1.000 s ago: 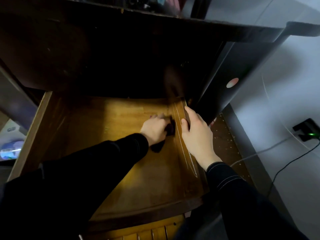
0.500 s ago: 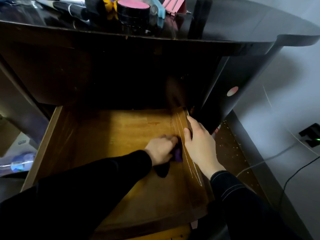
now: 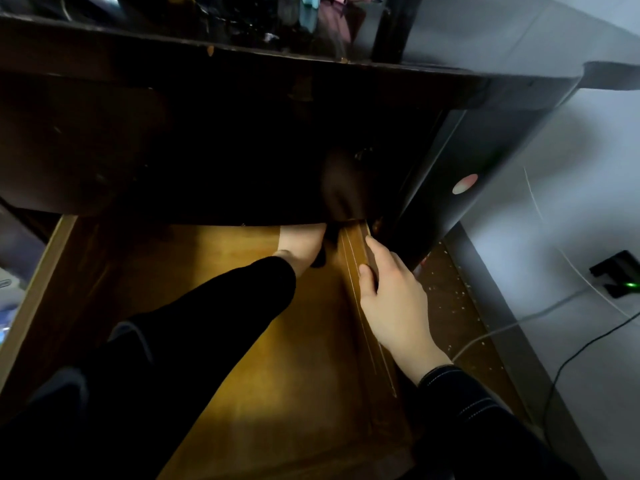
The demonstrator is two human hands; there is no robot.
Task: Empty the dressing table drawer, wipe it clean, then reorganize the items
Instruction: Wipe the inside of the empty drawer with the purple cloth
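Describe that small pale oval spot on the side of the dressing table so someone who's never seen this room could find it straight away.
Start at the dark dressing table above the open wooden drawer. Move to its glossy black side panel on the right, next to the pale wall. Partway down sits a small oval spot, the only pink-and-white mark on that dark surface.

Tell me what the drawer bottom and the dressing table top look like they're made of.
Drawer bottom: probably wood or veneer, amber with a satin finish; faint grain and soft sheen show. Dressing table top: dark and glossy, perhaps glass or lacquer; mirror-like reflections show.
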